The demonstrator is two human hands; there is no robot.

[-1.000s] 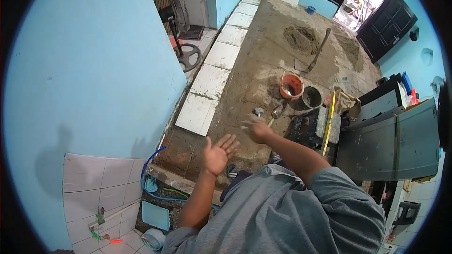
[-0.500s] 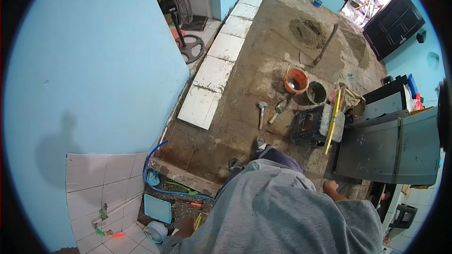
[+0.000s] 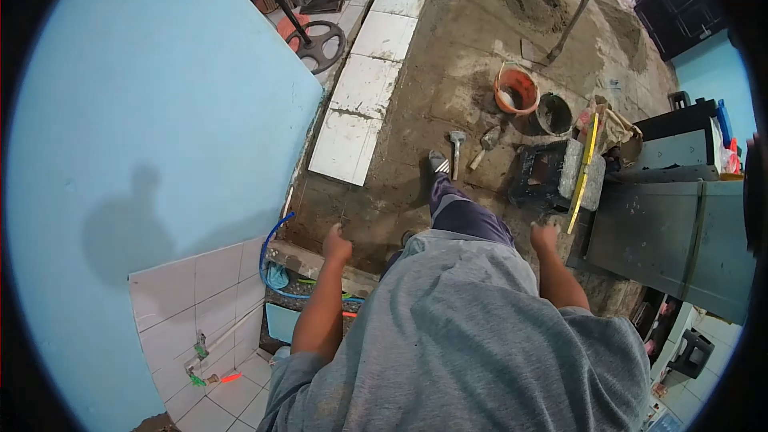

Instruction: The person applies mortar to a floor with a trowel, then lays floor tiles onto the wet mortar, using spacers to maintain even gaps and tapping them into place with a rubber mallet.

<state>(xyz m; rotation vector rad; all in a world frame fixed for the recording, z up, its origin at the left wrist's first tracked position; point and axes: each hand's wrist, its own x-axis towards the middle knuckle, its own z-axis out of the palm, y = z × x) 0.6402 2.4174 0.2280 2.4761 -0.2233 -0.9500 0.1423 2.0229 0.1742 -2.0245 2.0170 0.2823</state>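
Note:
My left hand (image 3: 338,246) is raised over the brown floor near the low ledge (image 3: 316,262), its fingers curled in; anything inside them is too small to make out. On the other side, my right hand (image 3: 546,235) is also closed, just left of the lower end of a yellow level (image 3: 586,168), with a small gap between. Its fingers hide whatever they may hold. The level leans on a rough grey block (image 3: 570,168) beside a black crate (image 3: 538,174). A hammer (image 3: 457,152) and a trowel (image 3: 485,146) lie on the floor ahead of my foot.
White tiles (image 3: 366,78) run in a row along the left wall. An orange bucket (image 3: 517,90) and a black bucket (image 3: 554,114) stand ahead, with a hoe (image 3: 570,28) by a sand heap (image 3: 532,4). A fridge (image 3: 652,228) lies right; a blue hose (image 3: 266,260) curves lower left.
The view has shifted forward. My left hand has risen from low beside the body to above the floor near the ledge. My right hand has moved forward, and one foot has stepped toward the hammer.

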